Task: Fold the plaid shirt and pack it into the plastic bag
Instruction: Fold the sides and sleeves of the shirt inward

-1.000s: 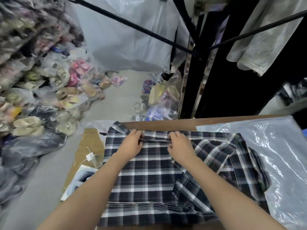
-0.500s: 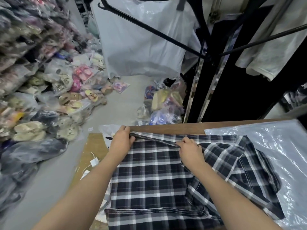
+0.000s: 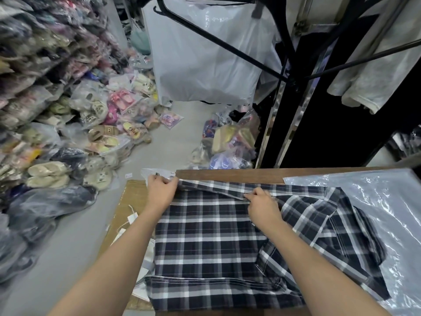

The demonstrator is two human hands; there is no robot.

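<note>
The dark blue and white plaid shirt [image 3: 205,238] lies spread on a wooden table [image 3: 227,175], its right side bunched in folds. My left hand [image 3: 160,190] pinches the shirt's far left corner at the table's left end. My right hand [image 3: 262,206] grips the shirt's far hem near the middle, holding a folded strip of fabric. A clear plastic bag [image 3: 387,215] lies flat on the table's right side, partly under the shirt's right edge.
A flat cardboard sheet [image 3: 129,201] with paper tags lies left of the table. Bagged slippers [image 3: 102,124] are piled on the floor and shelves at left. A large white plastic sack [image 3: 205,60], a black rack [image 3: 287,74] and hanging grey garments [image 3: 376,71] stand beyond the table.
My left hand slid left along the shirt's far edge to its corner, and my right hand shifted slightly right. The far edge is now stretched out between them.
</note>
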